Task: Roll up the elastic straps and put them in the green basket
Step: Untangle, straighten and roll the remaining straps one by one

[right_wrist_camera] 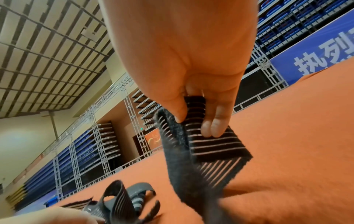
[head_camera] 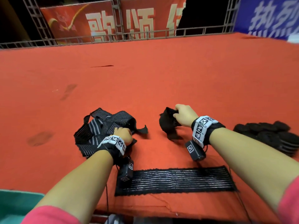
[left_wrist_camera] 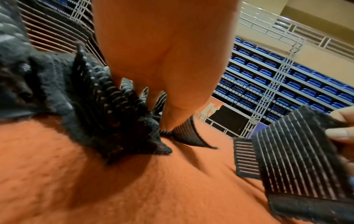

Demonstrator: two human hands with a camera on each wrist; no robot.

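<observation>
Right hand (head_camera: 184, 115) lifted off the desk (head_camera: 161, 78), thumb and fingers (right_wrist_camera: 212, 128) pinching a folded elastic strap (right_wrist_camera: 203, 145); its loose end hangs to the red cloth. Left hand (head_camera: 123, 134) down on the tangled strap pile (head_camera: 100, 126), fingers curled, thumb tip gripping a strap edge. Flat strap (head_camera: 176, 180) lies near the desk's front edge. Green basket (head_camera: 14, 202) at lower left. Rolled straps (head_camera: 271, 135) stacked far right.
</observation>
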